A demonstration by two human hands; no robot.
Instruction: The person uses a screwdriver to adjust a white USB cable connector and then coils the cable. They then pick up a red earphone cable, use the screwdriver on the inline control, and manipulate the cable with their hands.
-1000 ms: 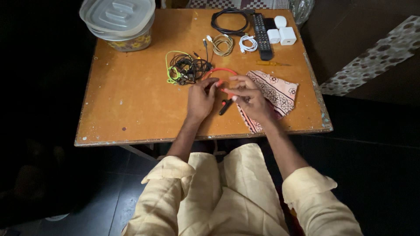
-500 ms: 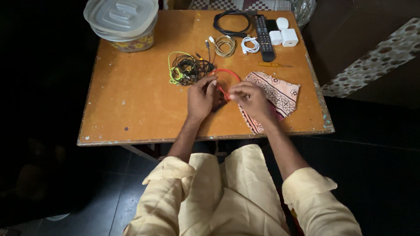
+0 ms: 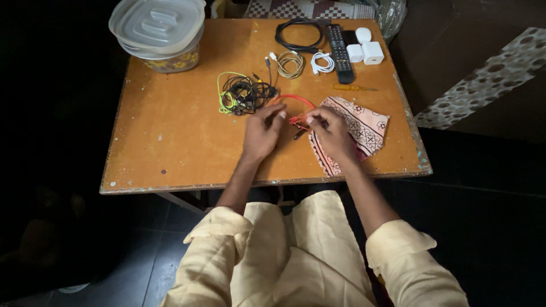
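Pinching a red cable (image 3: 296, 108) between the fingers of both the left hand (image 3: 263, 132) and right hand (image 3: 333, 132), the person is now holding it closer together than a second ago, beside the patterned cloth (image 3: 355, 128) on the desk (image 3: 170, 125).

A pale cream, loosely cut garment (image 3: 287, 256) is worn, filling the lower middle of the frame. Soft folds and creases are seen across its front, with a long vertical fold running down the centre. Both sleeves are rolled back into thick cuffs: one cuff (image 3: 219, 224) is seen at lower left of centre, the other (image 3: 401, 247) at lower right. The forearms are left bare from the cuffs onward. The left hand (image 3: 263, 132) and the right hand (image 3: 333, 132) are bare; rings, a watch or bracelets cannot be made out.
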